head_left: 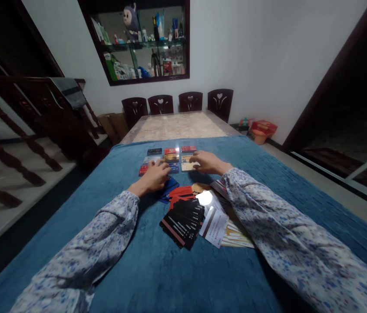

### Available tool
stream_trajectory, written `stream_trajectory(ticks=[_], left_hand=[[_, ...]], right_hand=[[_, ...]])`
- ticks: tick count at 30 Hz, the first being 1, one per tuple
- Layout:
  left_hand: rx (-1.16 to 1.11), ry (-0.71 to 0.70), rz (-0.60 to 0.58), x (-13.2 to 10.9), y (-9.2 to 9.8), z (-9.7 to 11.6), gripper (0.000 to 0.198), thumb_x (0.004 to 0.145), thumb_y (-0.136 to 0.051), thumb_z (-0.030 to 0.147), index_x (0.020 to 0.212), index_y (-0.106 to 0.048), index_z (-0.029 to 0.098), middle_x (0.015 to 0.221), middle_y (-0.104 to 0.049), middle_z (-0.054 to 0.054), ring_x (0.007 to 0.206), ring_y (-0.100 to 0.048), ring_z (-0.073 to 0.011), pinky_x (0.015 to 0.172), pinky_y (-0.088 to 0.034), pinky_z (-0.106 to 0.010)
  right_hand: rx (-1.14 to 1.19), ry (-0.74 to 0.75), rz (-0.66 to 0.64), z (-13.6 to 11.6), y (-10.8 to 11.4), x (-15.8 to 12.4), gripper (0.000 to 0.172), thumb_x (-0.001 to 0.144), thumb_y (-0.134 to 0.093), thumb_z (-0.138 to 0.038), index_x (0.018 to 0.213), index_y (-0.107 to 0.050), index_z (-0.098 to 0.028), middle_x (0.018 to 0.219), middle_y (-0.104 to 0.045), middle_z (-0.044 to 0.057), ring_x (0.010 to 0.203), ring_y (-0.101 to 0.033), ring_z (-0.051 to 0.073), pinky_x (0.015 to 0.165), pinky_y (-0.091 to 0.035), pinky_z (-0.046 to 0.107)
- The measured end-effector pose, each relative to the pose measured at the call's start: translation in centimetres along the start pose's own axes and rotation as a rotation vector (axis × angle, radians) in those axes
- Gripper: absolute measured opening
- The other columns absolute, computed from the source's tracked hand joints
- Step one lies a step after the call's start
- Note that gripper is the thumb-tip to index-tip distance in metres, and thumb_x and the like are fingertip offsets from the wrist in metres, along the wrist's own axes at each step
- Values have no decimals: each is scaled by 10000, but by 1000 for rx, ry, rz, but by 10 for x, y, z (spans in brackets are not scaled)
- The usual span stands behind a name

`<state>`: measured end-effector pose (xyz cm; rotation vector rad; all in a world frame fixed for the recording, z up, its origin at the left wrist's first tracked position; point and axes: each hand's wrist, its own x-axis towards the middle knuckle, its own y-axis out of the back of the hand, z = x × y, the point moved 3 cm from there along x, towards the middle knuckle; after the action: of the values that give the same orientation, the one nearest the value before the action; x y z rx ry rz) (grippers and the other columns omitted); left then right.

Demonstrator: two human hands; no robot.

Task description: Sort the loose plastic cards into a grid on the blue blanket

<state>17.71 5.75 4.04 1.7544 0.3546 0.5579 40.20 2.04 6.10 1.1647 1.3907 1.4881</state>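
Observation:
Small plastic cards lie in three rows of three on the blue cloth. My left hand (155, 174), fingers curved and apart, is over the front left of this grid, near a red card (143, 170) and a blue card (173, 168). At the right column my right hand (207, 161) has its thumb and fingers spread at the edge of a cream card (187, 167). I see nothing held in either hand. Closer to me are fanned piles: black cards (185, 219), a white card (214, 226), red cards (182, 191) and blue cards (171, 186), partly under my left wrist.
The blue cloth (131, 269) covers the near part of a long table (183, 125). Several dark chairs (220, 102) stand at its far end. A wooden railing (14, 93) is at the left, and a red bag (264, 127) sits on the floor at the right.

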Motion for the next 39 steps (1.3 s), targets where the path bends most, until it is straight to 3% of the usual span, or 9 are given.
stream_trajectory(ticks=[13, 21, 30, 39], left_hand=[[-32, 31, 135, -51, -13, -5, 361, 924, -555, 187, 1263, -674, 216, 1317, -649, -157, 1284, -479, -367, 1020, -377, -579], [-89, 27, 166, -71, -13, 7, 330, 995, -500, 272, 1270, -669, 203, 1283, -672, -148, 1239, -501, -344, 1020, -375, -574], [-114, 52, 150, -79, -11, 17, 354, 978, -586, 428, 1240, -686, 212, 1262, -692, -139, 1220, -500, -349, 1020, -341, -575], [-147, 101, 107, -80, -15, 6, 296, 959, -574, 336, 1194, -707, 217, 1216, -712, -119, 1226, -500, -340, 996, -337, -554]], right_hand=[[123, 54, 72, -41, -15, 6, 308, 901, -650, -191, 1190, -756, -214, 1167, -720, 106, 1095, -646, 240, 838, -450, 290], [149, 108, 35, -64, -23, 5, 373, 912, -641, -216, 1278, -714, -209, 1250, -698, 111, 1148, -642, 247, 886, -458, 290], [141, 111, -20, -83, -38, 8, 350, 907, -637, -194, 1247, -715, -168, 1250, -684, 143, 1074, -679, 238, 876, -475, 280], [198, 161, -49, -95, -39, 7, 361, 906, -617, -158, 1254, -705, -113, 1237, -691, 165, 1089, -669, 229, 887, -467, 268]])
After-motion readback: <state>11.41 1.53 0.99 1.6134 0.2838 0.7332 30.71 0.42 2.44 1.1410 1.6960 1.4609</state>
